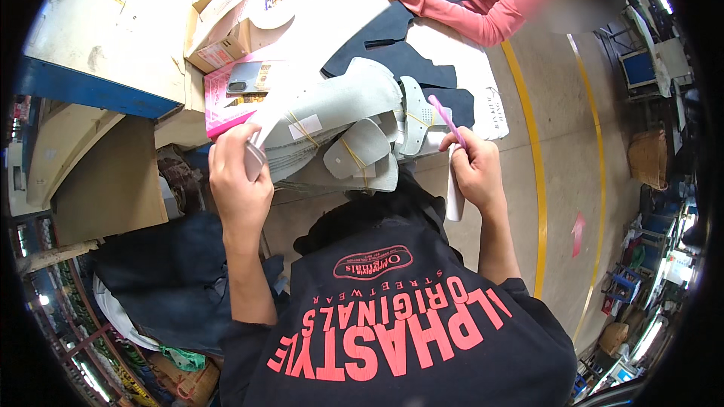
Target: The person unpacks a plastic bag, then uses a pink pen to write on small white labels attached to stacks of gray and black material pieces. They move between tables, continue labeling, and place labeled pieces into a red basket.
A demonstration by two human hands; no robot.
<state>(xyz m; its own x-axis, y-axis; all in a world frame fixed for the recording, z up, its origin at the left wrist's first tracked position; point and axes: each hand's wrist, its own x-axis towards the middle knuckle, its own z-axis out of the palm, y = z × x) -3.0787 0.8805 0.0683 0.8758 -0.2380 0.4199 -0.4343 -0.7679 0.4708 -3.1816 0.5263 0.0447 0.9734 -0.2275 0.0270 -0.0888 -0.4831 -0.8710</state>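
Probably a shoe workshop: bundled grey cut pieces (rubber-banded) on table.

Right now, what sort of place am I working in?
Probably a shoe or leather-goods factory floor. Bundles of pale grey cut pieces tied with rubber bands lie by your left hand, dark cut panels cover the white table, and a yellow floor line marks the aisle.

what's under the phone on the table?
The phone lies on a pink box, beside a cardboard box. Grey cut pieces cover the pink box's right end; what is beneath it is hidden.
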